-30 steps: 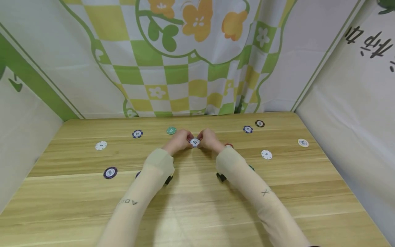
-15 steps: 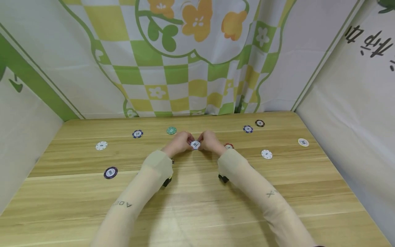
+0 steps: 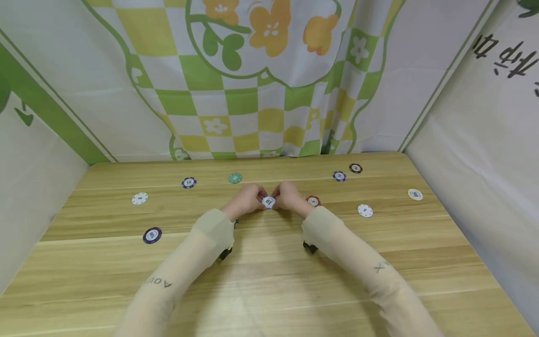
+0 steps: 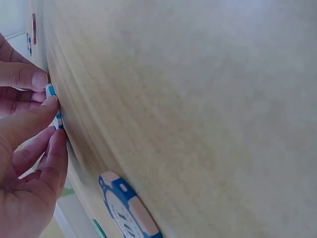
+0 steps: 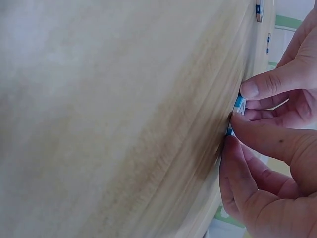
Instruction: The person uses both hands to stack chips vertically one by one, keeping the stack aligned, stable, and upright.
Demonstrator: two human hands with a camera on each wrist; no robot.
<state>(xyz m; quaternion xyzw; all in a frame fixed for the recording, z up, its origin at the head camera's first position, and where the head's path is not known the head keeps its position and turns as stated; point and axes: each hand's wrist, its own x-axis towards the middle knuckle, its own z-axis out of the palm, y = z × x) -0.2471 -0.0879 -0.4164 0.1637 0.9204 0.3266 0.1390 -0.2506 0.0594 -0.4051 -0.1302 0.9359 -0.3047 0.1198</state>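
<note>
a white-and-blue chip (image 3: pixel 268 202) is pinched at its rim between the curled fingertips of the left hand (image 3: pixel 246 201) and right hand (image 3: pixel 289 197), apparently steadied from both sides, at mid-table (image 3: pixel 269 276) among scattered chips, a red chip (image 3: pixel 313 201) nearest.

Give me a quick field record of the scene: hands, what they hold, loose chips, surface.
left hand: pinches the held chip's left edge
right hand: pinches its right edge
held chip: white and blue, low at the table
nearest loose chip: red chip, beside the right hand
other chips: green chip, white chip, dark chip
surface: wooden table
</note>
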